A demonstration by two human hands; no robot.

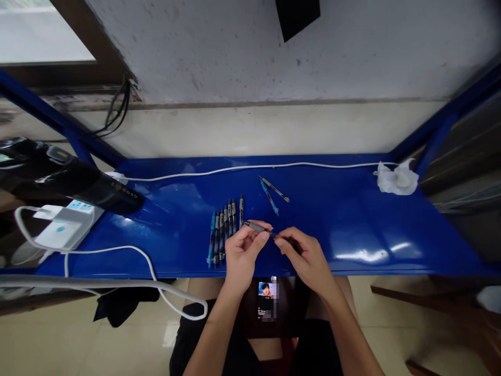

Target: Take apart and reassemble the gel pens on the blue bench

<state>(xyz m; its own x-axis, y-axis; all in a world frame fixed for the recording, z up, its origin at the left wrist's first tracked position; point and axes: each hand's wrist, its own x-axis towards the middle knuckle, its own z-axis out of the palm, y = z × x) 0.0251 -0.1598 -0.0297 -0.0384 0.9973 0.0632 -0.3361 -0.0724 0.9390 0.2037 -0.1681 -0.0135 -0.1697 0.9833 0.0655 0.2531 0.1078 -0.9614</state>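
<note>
Between my two hands, above the front edge of the blue table (188,183), is a pen (256,226) with a grey grip. The fingers and thumb of my left hand (245,253) close round its grey part. My right hand (303,256) pinches its other end, toward the right. Beside my left hand several pens (221,230) lie in a row, most grey at the top and one blue at the far left. Farther back, a blue pen (269,197) and a grey pen (276,189) lie at an angle, their ends close together.
A black bottle (90,183) and a white power strip (64,224) stand at the left. A white cable (219,170) crosses the back of the table to a crumpled tissue (397,178). Below the front edge a lit phone (267,300) rests near my lap.
</note>
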